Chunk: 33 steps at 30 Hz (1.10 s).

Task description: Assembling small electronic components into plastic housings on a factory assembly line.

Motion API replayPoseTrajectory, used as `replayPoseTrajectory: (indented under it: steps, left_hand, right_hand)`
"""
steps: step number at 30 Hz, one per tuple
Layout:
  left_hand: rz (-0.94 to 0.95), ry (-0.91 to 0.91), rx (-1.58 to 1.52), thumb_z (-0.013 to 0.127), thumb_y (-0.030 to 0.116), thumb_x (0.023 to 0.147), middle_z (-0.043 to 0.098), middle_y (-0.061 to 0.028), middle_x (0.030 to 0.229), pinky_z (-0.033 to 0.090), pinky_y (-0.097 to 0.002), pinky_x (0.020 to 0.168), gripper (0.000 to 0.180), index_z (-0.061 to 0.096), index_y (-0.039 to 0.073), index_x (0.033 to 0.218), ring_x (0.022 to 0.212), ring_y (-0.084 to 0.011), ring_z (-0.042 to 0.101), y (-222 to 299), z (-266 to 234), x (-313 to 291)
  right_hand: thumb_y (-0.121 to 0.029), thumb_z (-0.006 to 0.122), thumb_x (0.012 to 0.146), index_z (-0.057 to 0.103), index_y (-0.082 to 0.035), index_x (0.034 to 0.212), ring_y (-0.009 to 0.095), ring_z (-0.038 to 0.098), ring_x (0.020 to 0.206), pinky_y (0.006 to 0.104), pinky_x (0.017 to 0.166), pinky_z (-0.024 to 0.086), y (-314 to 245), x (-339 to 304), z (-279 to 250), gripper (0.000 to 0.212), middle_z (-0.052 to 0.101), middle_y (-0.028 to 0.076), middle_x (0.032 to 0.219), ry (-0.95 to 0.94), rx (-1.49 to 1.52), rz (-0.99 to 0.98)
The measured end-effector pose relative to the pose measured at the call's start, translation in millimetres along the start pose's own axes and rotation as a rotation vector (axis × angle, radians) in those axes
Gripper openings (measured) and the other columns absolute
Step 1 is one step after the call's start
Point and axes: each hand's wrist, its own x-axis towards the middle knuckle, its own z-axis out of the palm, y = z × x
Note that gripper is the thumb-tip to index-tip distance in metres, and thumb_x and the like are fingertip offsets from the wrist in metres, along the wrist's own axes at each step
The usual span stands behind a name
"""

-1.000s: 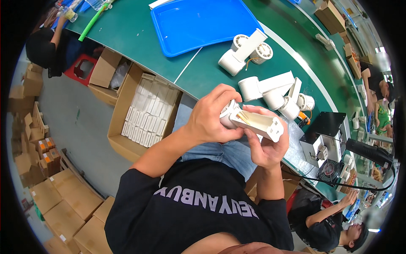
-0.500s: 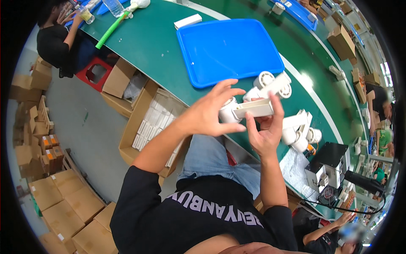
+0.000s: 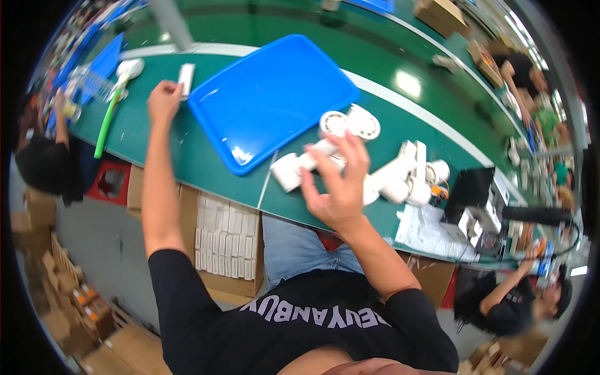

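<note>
At the upper left, my left hand (image 3: pixel 164 101) is closed with its fingertips at the near end of a small white rectangular bar (image 3: pixel 187 76), which lies beside the blue tray. My right hand (image 3: pixel 340 190) curves around a white lamp-like fitting (image 3: pixel 287 173), thumb on one side and fingers on the other. This fitting has a round head and a narrow box-shaped arm; it rests at the table's near side. The right fingers are slightly blurred and partly cover the arm. Behind them lie white fittings with slotted round ends (image 3: pixel 364 122).
A blue tray (image 3: pixel 269 94) spans the green table (image 3: pixel 187 147). More white fittings (image 3: pixel 409 175), bubble wrap (image 3: pixel 426 230) and a black-and-white device (image 3: pixel 475 203) are on the right. A green-handled tool (image 3: pixel 107 125) lies left. Below the edge, a carton holds several white boxes (image 3: pixel 225 240). Other people sit nearby.
My left hand has left the white fitting and reached far left to the small white bar. My right hand has lowered the fitting to the table. The view has turned.
</note>
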Motion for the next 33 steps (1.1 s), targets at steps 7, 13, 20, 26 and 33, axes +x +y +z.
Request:
replayPoseTrajectory:
  steps: [7, 13, 20, 26, 33]
  left_hand:
    - [-0.051, -0.106, 0.067, 0.08, 0.026, 0.083, 0.068, -0.0068, 0.082, 0.049, -0.0285, 0.069, 0.029, 0.068, 0.001, 0.09, 0.08, -0.0131, 0.063, -40.4, -20.2, 18.9]
    - [0.282, -0.578, -0.628, 0.077, 0.001, 0.077, 0.064, -0.0045, 0.101, 0.05, -0.0263, 0.082, 0.043, 0.056, 0.002, 0.114, 0.089, -0.0133, 0.063, 198.1, -92.6, -110.7]
    - [0.88, -1.132, -0.453, 0.084, 0.009, 0.073, 0.063, -0.0101, 0.113, 0.052, -0.0334, 0.09, 0.053, 0.059, 0.004, 0.12, 0.106, -0.0224, 0.063, 352.2, -69.5, -213.1]
    - [1.265, -0.418, 0.411, 0.074, 0.002, 0.076, 0.06, -0.0118, 0.122, 0.047, -0.0436, 0.101, 0.056, 0.059, 0.013, 0.129, 0.121, -0.0296, 0.056, 379.1, 14.0, -174.7]
    - [1.185, -0.991, 0.833, 0.078, 0.008, 0.074, 0.062, -0.0118, 0.117, 0.056, -0.0415, 0.088, 0.052, 0.064, 0.017, 0.123, 0.113, -0.0329, 0.063, 396.1, 83.5, -164.1]
  right_hand:
    - [0.002, 0.073, 0.071, 0.069, -0.005, 0.104, 0.034, 0.06, 0.113, 0.0419, 0.091, 0.054, -14.3, -4.8, -4.8, 0.034, 0.061, 0.014, 0.115, -0.023, 0.375, -0.069]
    - [0.003, 0.072, 0.075, 0.053, -0.008, 0.138, 0.032, 0.062, 0.113, 0.0387, 0.089, 0.055, 6.1, -22.6, -51.8, 0.067, 0.055, 0.016, 0.131, -0.006, 0.335, -0.113]
    - [0.009, 0.069, 0.085, 0.02, -0.005, 0.152, 0.026, 0.068, 0.107, 0.0334, 0.09, 0.056, 30.3, -65.5, -115.8, 0.084, 0.051, 0.017, 0.134, 0.271, 1.24, 0.768]
    - [0.001, 0.083, 0.077, 0.035, -0.001, 0.143, 0.024, 0.073, 0.095, 0.0342, 0.082, 0.059, 61.5, -124.7, -185.9, 0.082, 0.068, 0.013, 0.107, 0.194, 0.559, 0.404]
    - [-0.01, 0.084, 0.078, 0.054, -0.005, 0.132, 0.027, 0.072, 0.096, 0.0343, 0.083, 0.057, 100.6, -187.2, -195.3, 0.061, 0.074, 0.012, 0.106, -0.06, 0.374, 0.503]
